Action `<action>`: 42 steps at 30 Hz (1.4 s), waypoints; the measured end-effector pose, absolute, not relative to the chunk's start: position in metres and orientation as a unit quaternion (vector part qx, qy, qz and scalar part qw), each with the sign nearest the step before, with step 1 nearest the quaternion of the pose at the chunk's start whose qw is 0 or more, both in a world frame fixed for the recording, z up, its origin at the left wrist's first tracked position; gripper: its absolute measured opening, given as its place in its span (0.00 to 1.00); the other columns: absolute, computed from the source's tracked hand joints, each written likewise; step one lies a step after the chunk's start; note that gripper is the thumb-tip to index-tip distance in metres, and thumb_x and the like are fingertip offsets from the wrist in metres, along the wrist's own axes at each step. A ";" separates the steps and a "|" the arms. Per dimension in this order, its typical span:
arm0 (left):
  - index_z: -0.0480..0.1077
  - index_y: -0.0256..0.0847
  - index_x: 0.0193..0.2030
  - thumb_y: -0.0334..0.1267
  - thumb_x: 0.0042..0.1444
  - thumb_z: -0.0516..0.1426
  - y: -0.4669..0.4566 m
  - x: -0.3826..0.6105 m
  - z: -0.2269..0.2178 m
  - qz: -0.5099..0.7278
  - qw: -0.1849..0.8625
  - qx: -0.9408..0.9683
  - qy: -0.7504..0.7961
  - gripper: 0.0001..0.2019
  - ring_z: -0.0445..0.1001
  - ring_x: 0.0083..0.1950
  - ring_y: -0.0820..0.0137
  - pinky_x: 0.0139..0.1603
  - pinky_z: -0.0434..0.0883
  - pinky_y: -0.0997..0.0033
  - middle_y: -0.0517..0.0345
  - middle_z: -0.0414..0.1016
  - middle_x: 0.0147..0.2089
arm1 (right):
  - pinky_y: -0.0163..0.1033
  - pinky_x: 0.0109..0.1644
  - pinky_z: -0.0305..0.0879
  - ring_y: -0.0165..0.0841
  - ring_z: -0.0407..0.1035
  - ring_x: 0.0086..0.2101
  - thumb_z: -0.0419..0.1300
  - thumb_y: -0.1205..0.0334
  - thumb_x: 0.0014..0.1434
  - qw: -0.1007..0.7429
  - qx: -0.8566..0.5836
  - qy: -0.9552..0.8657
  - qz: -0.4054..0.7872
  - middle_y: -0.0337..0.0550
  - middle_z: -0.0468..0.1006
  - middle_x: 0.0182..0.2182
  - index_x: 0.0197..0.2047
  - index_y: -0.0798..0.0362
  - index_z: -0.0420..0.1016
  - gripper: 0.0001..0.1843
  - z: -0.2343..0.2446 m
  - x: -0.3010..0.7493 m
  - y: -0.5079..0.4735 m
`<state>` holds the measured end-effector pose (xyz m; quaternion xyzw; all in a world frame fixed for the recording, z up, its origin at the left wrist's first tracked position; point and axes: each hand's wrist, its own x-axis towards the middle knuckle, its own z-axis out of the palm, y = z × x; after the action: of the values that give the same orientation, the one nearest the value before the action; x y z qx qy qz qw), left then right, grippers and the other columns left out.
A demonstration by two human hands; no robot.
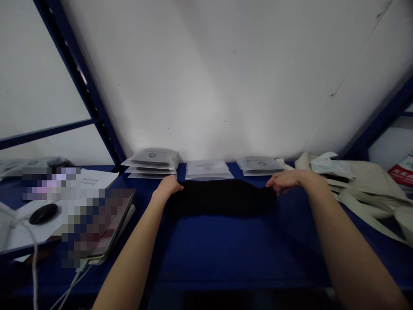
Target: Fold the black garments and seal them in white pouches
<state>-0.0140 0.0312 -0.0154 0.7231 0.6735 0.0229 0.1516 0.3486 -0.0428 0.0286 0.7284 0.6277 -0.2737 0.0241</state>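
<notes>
A black piece of cloth (222,199), perhaps a folded garment, lies stretched sideways on the blue tabletop (226,249). My left hand (167,186) grips its left upper corner, thumb and fingers closed. At the opposite end, my right hand (284,180) pinches the cloth's right edge with bent fingers. Just behind the cloth are flat frosted plastic bags with a round dark mark: a stack (151,160) at the left, a middle bag (208,168), and a right one (260,165). The cloth's exact kind cannot be made out.
To the left lie a tablet-like device (111,224) with a white cable (69,286), papers (97,178) and a black mouse (43,213). A cream canvas bag (368,176) with loose straps lies at the right. A white wall (209,86) rises behind, between blue metal posts (93,94).
</notes>
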 end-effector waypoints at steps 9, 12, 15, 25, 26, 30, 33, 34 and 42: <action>0.72 0.34 0.39 0.40 0.52 0.58 0.034 -0.018 -0.013 0.030 0.167 0.719 0.674 0.12 0.75 0.45 0.62 0.37 0.65 0.74 0.44 0.76 0.46 | 0.36 0.34 0.62 0.34 0.69 0.30 0.54 0.61 0.53 -0.072 0.742 0.659 -0.099 0.43 0.75 0.25 0.25 0.54 0.71 0.09 0.040 0.323 -0.029; 0.72 0.34 0.36 0.38 0.53 0.57 0.035 -0.020 -0.012 0.035 0.164 0.727 0.666 0.09 0.75 0.43 0.63 0.36 0.65 0.74 0.46 0.77 0.42 | 0.34 0.33 0.61 0.32 0.70 0.30 0.52 0.60 0.56 -0.083 0.690 0.701 -0.162 0.42 0.77 0.27 0.28 0.54 0.71 0.10 0.033 0.294 -0.028; 0.73 0.34 0.35 0.36 0.52 0.56 0.036 -0.021 -0.015 0.041 0.158 0.729 0.665 0.08 0.76 0.41 0.64 0.35 0.65 0.75 0.46 0.78 0.40 | 0.34 0.31 0.61 0.31 0.70 0.27 0.52 0.58 0.57 -0.045 0.671 0.703 -0.233 0.43 0.77 0.27 0.30 0.54 0.72 0.11 0.016 0.272 -0.024; 0.73 0.37 0.31 0.32 0.49 0.56 0.037 -0.019 -0.020 0.081 0.134 0.727 0.669 0.05 0.75 0.41 0.62 0.38 0.66 0.73 0.46 0.77 0.38 | 0.35 0.28 0.57 0.30 0.67 0.23 0.55 0.59 0.55 -0.080 0.702 0.687 -0.172 0.43 0.75 0.27 0.33 0.54 0.69 0.08 -0.013 0.253 -0.010; 0.73 0.37 0.31 0.33 0.49 0.55 0.037 -0.019 -0.018 0.096 0.135 0.724 0.670 0.05 0.75 0.41 0.63 0.38 0.66 0.72 0.46 0.77 0.37 | 0.34 0.28 0.57 0.30 0.67 0.23 0.54 0.60 0.56 -0.088 0.697 0.686 -0.189 0.42 0.74 0.27 0.33 0.54 0.68 0.07 -0.012 0.254 -0.011; 0.72 0.37 0.33 0.34 0.49 0.56 0.037 -0.019 -0.011 0.204 0.173 0.695 0.668 0.05 0.74 0.40 0.64 0.39 0.65 0.72 0.50 0.76 0.36 | 0.33 0.27 0.57 0.28 0.65 0.24 0.53 0.59 0.57 -0.129 0.685 0.674 -0.246 0.40 0.72 0.27 0.34 0.53 0.64 0.06 -0.002 0.259 -0.018; 0.70 0.37 0.31 0.35 0.49 0.56 0.034 -0.018 -0.001 0.304 0.246 0.665 0.637 0.04 0.72 0.36 0.67 0.36 0.65 0.72 0.54 0.74 0.31 | 0.33 0.28 0.57 0.30 0.65 0.25 0.52 0.58 0.57 -0.149 0.679 0.675 -0.246 0.38 0.70 0.23 0.34 0.52 0.63 0.07 0.014 0.260 -0.028; 0.69 0.37 0.30 0.35 0.49 0.55 0.032 -0.018 0.003 0.336 0.276 0.651 0.623 0.04 0.71 0.34 0.68 0.35 0.65 0.72 0.56 0.73 0.29 | 0.33 0.29 0.57 0.30 0.65 0.26 0.52 0.57 0.58 -0.155 0.675 0.680 -0.240 0.38 0.70 0.23 0.34 0.52 0.64 0.07 0.022 0.260 -0.033; 0.68 0.39 0.30 0.43 0.45 0.58 -0.028 -0.032 0.047 0.401 0.450 0.631 0.489 0.09 0.69 0.33 0.72 0.37 0.66 0.73 0.61 0.70 0.30 | 0.34 0.31 0.59 0.30 0.66 0.25 0.51 0.49 0.58 -0.159 0.609 0.738 -0.244 0.36 0.71 0.24 0.37 0.50 0.61 0.12 0.071 0.258 -0.102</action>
<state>-0.0323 -0.0284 0.0473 0.6308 0.4886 0.4007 0.4503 0.2580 -0.1024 0.0707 0.6086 0.7381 -0.2442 -0.1588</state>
